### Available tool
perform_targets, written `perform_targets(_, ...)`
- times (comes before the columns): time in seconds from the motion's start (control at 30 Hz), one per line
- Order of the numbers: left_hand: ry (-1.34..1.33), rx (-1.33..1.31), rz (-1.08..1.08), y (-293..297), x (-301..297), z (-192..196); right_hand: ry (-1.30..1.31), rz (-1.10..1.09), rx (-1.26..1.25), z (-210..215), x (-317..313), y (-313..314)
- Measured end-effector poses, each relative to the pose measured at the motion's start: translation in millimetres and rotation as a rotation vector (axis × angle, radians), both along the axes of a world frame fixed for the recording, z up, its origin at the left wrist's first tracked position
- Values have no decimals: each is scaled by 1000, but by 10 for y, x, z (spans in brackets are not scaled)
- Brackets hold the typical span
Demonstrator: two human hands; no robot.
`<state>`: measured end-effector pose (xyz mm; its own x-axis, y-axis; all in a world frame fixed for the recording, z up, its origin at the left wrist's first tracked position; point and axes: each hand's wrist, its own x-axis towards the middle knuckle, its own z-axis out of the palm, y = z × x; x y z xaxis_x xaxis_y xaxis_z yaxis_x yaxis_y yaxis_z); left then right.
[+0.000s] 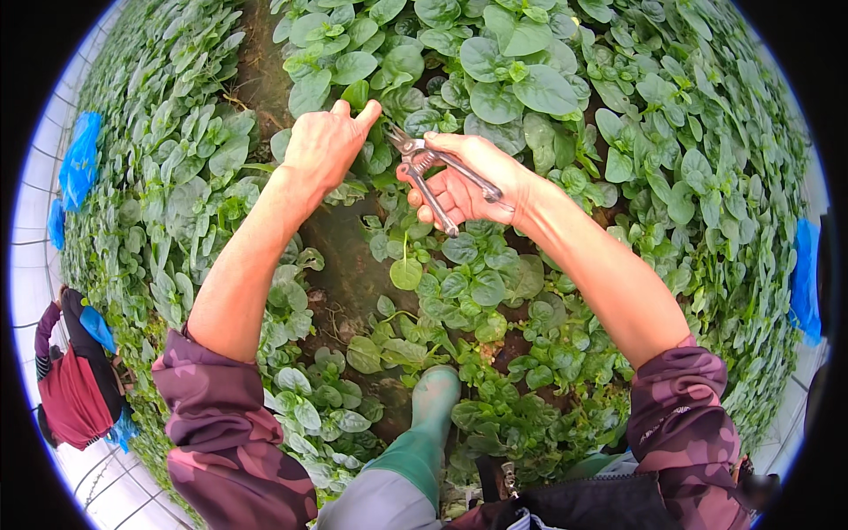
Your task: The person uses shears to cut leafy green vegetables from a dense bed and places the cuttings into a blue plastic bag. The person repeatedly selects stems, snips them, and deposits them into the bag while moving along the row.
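Note:
My left hand [327,141] is closed, its back toward me, among broad green leaves. A bright green leaf [356,94] pokes out between its thumb and fingers, and the stem below is hidden by the hand. Just to the right, my right hand [473,181] holds a pair of pruning shears [424,163], palm turned up. The handles are spread across the palm and fingers, with the coil spring showing between them. The short blades point up and left, close to my left thumb. Leafy plants [517,71] with rounded leaves surround both hands.
A strip of dark soil [340,256] runs between the rows. My green rubber boot [435,397] stands among low plants. Another person in a dark red top [75,397] is at the far left. Blue plastic bags [79,159] hang at the left edge, and blue plastic [806,283] at the right.

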<state>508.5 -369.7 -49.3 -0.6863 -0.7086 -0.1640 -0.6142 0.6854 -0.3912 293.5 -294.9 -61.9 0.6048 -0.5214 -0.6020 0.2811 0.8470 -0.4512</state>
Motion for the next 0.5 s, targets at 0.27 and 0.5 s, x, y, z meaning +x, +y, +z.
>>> perform_targets(0.27,37,25,30,-23,25,-10,79,-116,-25,-34,106,38)
perform_targets(0.5,40,21,47,26,45,17,-8,-126,55,-12,26,175)
